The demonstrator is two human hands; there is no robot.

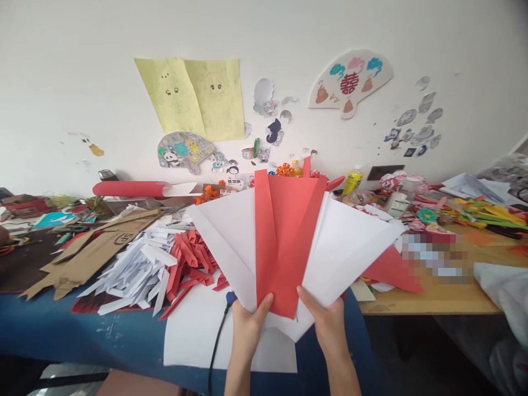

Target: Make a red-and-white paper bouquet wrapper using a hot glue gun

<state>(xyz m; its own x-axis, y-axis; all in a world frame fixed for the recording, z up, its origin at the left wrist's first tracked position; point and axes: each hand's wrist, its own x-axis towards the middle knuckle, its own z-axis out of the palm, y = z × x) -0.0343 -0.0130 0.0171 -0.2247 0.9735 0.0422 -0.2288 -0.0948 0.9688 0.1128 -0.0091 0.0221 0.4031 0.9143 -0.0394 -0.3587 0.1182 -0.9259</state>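
Observation:
Both my hands hold up a large folded paper piece, red [284,231] in the middle with white flaps [350,247] fanning out to either side. My left hand [247,327] pinches its lower edge with the thumb on the red panel. My right hand [325,324] grips the lower right edge, thumb on the white flap. The paper hangs above a white sheet [193,335] lying on the blue table cover [82,335].
A heap of folded white strips [136,269] and red strips [190,258] lies left of the paper, with cardboard pieces [91,247] beyond. A black cable [216,341] runs off the table edge. A red roll [132,188], glue bottle [353,180] and colourful craft clutter [474,212] line the wall.

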